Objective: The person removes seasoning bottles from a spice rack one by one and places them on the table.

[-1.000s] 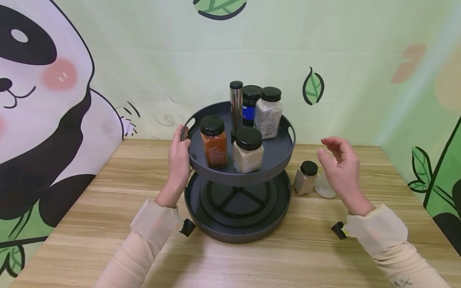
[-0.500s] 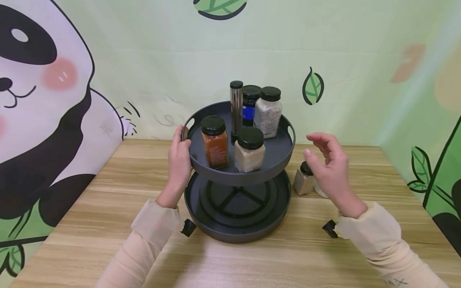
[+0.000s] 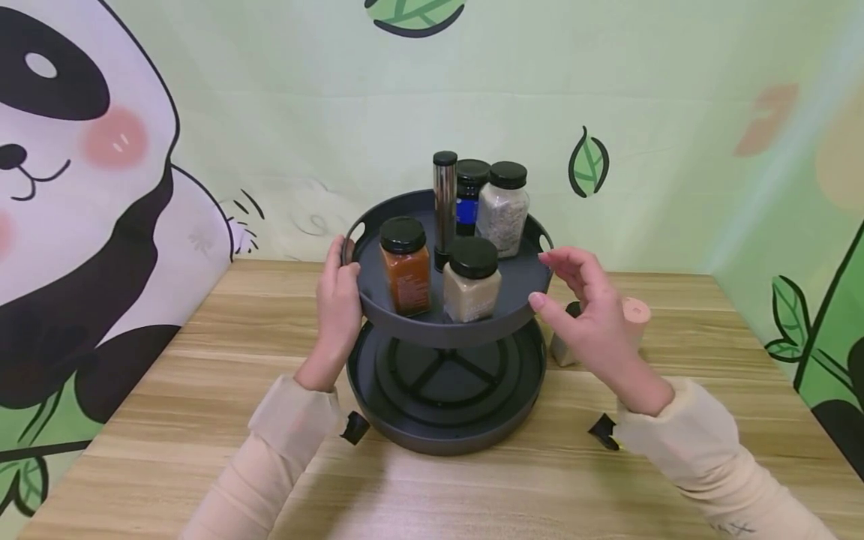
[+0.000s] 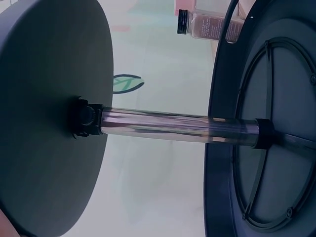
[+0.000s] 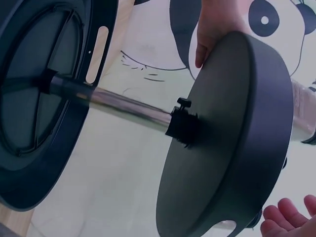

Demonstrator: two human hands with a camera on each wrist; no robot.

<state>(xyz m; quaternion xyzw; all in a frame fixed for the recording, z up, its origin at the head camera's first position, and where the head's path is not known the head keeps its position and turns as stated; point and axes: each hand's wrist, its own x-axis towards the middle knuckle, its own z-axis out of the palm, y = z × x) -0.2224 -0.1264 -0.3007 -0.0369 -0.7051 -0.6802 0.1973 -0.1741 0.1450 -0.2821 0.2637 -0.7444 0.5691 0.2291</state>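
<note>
So far 4 jars (image 3: 474, 294) on top tier (image 3: 452, 330), your L hand (image 3: 339, 300) gripping its rim; 2 containers (image 4: 205, 25) prob left on tbl (image 3: 202, 375), R hand (image 3: 590, 315) wide, nothing held

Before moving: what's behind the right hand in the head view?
A black-lidded jar and a pink-topped container, both partly showing; the right hand covers the rest.

Between the upper tray (image 3: 418, 328) and lower tray (image 3: 445, 446), room lies around the post (image 4: 158, 126); above, the beige jar (image 3: 472, 292) obstructs near-side entry.
</note>
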